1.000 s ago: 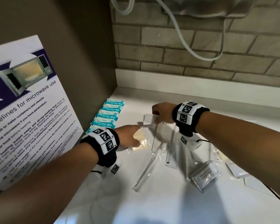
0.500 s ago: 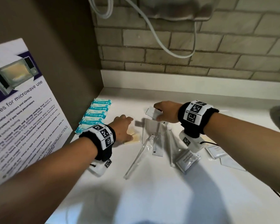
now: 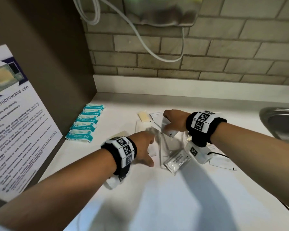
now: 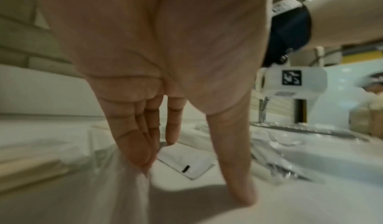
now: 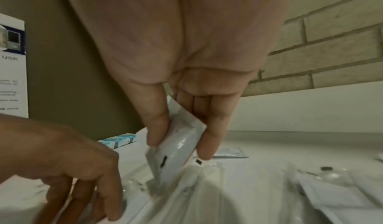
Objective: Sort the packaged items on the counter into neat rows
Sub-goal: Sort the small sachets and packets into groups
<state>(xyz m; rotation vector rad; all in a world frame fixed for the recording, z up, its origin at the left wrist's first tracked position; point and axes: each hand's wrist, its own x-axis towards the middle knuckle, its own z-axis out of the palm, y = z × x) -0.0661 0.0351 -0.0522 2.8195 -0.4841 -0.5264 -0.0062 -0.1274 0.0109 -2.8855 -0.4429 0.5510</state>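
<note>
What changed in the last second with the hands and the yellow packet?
The left hand let go of the yellow packet, which now lies apart at the back of the counter, and came nearer onto the clear wrappers. The right hand still pinches a white sachet. The teal packet row stayed as it was.
</note>
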